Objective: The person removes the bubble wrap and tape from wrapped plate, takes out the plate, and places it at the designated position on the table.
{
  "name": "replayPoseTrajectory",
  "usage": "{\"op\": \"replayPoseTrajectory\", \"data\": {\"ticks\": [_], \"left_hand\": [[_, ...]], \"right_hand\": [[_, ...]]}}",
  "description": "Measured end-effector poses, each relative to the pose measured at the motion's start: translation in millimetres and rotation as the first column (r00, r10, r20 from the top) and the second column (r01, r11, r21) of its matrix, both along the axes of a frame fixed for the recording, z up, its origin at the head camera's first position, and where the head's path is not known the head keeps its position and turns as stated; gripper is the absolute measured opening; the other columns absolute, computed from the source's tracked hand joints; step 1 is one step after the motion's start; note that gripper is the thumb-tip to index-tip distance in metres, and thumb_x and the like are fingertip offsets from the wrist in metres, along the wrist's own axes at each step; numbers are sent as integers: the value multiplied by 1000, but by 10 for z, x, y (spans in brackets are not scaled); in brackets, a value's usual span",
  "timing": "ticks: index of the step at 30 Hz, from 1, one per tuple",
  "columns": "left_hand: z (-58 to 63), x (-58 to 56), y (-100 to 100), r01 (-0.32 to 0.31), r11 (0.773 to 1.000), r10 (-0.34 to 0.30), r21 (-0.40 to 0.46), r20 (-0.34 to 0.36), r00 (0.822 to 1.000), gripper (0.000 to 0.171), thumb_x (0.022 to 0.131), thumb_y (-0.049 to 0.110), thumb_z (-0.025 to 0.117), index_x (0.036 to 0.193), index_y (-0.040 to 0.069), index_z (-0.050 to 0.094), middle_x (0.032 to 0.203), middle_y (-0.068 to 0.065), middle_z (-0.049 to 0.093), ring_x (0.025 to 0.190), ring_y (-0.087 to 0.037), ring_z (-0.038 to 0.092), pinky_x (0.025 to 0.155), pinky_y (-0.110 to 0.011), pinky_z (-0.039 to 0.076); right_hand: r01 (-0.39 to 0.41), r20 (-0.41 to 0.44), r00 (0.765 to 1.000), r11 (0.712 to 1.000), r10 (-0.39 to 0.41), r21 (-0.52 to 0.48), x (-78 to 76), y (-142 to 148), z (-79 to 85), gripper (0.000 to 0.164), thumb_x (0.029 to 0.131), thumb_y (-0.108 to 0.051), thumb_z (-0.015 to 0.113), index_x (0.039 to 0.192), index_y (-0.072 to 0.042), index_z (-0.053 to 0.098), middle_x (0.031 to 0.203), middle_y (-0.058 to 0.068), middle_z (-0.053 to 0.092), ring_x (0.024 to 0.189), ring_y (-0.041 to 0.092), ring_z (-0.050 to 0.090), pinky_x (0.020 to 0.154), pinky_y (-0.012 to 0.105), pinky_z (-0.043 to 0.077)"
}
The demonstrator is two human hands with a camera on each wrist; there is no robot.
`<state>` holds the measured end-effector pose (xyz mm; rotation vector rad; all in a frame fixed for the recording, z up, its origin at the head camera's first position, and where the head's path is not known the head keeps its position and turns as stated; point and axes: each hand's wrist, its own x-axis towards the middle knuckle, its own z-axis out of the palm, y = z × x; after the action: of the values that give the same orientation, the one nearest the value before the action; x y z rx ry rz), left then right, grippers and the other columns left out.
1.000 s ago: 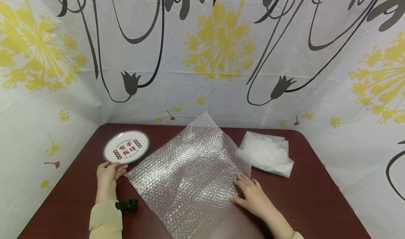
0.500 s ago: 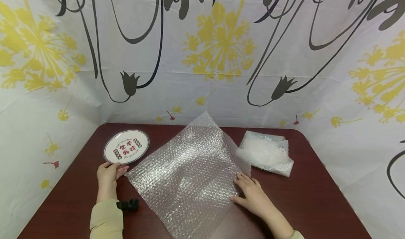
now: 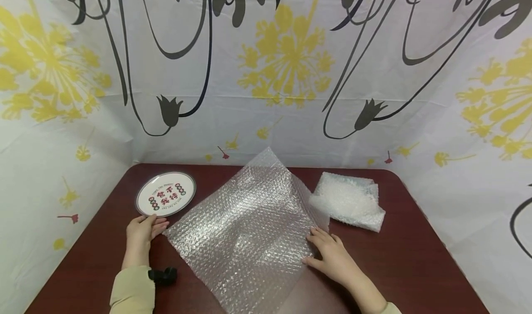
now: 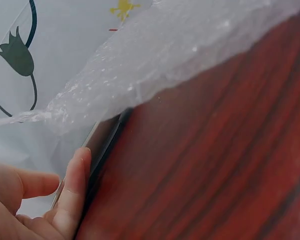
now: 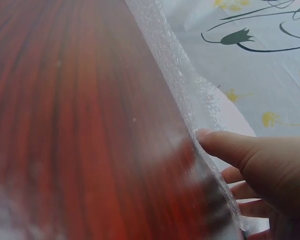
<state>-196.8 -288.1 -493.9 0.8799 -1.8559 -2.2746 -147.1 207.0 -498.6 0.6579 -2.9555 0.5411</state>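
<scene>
On the table's left lies a round white plate (image 3: 166, 194) with red lettering and a dark rim line. My left hand (image 3: 143, 233) pinches its near rim; in the left wrist view the thumb (image 4: 42, 184) and a finger stand on either side of the thin edge. A large sheet of clear bubble wrap (image 3: 245, 226) is spread over the middle, one corner close to my left fingertips. My right hand (image 3: 330, 256) rests on the sheet's right edge with fingers extended. In the right wrist view, the thumb (image 5: 225, 142) touches that edge.
A folded bundle of bubble wrap (image 3: 349, 201) lies at the back right, partly overlapped by the sheet. The dark red table (image 3: 399, 258) is enclosed by a white patterned cloth (image 3: 274, 120) at the back and sides. A black strap mount (image 3: 163, 276) sits on my left wrist.
My left forearm and sleeve have shifted slightly left and toward me, while the fingers stay at the plate's rim. The right hand and the bubble wrap keep their places.
</scene>
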Motion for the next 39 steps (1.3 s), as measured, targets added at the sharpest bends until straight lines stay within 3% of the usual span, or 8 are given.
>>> {"op": "replayPoseTrajectory", "data": {"ticks": [9,13,20,24,26,30,36,39], "left_hand": [[40,63,-41,128,992,-127,-17,30,991,68,103,18,43,149,-8,1,78,-5,66,71,-14,70,69,-25,57],[49,87,-54,179,983,-177,-38,62,982,65,103,22,42,148,-10,8,78,-4,67,68,-12,69,67,-25,57],[98,159,-61,259,962,-249,-88,114,962,63,102,23,44,144,-16,16,76,-3,66,66,-13,67,68,-29,58],[149,196,-37,310,938,-293,-153,125,948,62,102,22,45,142,-17,20,76,-3,65,67,-14,68,68,-30,58],[175,216,-18,338,918,-318,-206,127,940,61,101,22,45,141,-18,22,79,-5,65,68,-16,68,67,-31,58],[228,248,30,375,857,-349,-355,136,927,57,101,23,47,136,-18,30,87,-13,64,71,-20,68,64,-32,58],[349,256,109,376,750,-357,-544,146,923,50,99,23,49,128,-17,41,88,-17,66,71,-23,66,63,-33,57],[433,260,147,380,679,-362,-628,164,918,48,98,23,50,127,-16,44,87,-18,67,72,-26,65,62,-35,55]], "right_hand": [[-17,24,1000,1000,17,-3,-10,25,47,63,83,-45,71,125,0,61,136,20,50,129,38,41,100,64,31],[-26,26,999,1000,26,-1,-30,38,58,60,83,-43,71,124,0,62,134,20,52,128,39,42,100,62,32],[-40,22,999,998,42,-53,-46,71,69,58,84,-42,71,125,-1,61,133,19,53,127,40,43,100,62,33],[-47,5,999,995,48,-90,-59,91,94,55,85,-40,71,124,-2,62,133,18,54,126,41,43,99,63,34],[-56,-8,998,993,56,-101,-65,99,111,53,85,-38,71,124,-2,62,132,17,54,126,41,43,99,63,34],[-70,-23,997,991,68,-114,-73,108,152,50,85,-34,72,124,-3,63,131,16,55,125,41,44,100,62,35],[-59,-15,998,992,58,-116,-64,120,225,48,86,-33,71,123,-4,63,130,15,57,124,39,47,99,61,36],[-68,-26,998,991,65,-118,-61,131,262,45,87,-32,71,123,-6,64,128,13,58,121,36,50,99,59,38]]}}
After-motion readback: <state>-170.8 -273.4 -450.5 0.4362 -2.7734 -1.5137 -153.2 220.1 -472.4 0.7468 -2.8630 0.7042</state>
